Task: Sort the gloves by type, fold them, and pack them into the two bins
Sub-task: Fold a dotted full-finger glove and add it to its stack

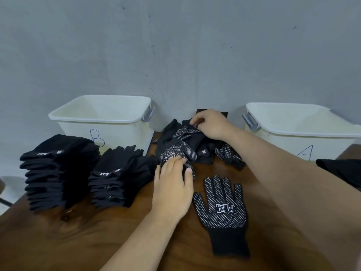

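A loose heap of black gloves (197, 145), some plain and some with white dots, lies at the back of the table between the two bins. My right hand (211, 124) pinches a glove at the top of the heap. My left hand (172, 186) rests on a dotted glove (176, 153) at the heap's front edge and grips it. One dotted glove (222, 212) lies flat on the table, fingers pointing away from me. Two stacks of folded plain black gloves (58, 171) (117, 173) stand at the left. White bin B (101, 118) and white bin A (304, 130) show no gloves inside.
The wooden table (78, 241) runs up to a grey wall. A dark cloth item (343, 171) lies at the right edge, in front of bin A. The table's left edge drops off beside the taller stack.
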